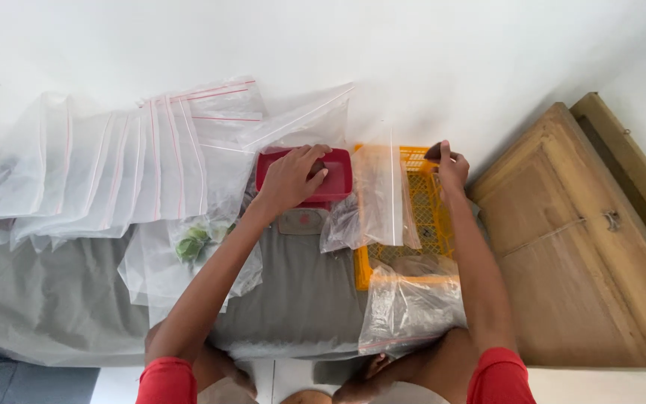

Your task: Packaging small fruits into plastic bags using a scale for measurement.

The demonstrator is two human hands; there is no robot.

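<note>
My left hand (294, 177) reaches into a red plastic box (339, 182) that stands on a small scale (300, 221), fingers curled over something dark inside. My right hand (450, 166) is raised over a yellow slotted crate (422, 224) and pinches a small dark piece (434, 152) between thumb and fingers. A clear zip bag (383, 196) with a red seal line hangs upright between the two hands, above the crate's left side. Another filled clear bag (411, 303) lies on the near end of the crate.
A row of empty zip bags (106, 161) leans against the white wall at left. A bag with green leaves (191, 245) lies on the grey cloth (54, 299). A wooden door panel (585, 247) lies on the right.
</note>
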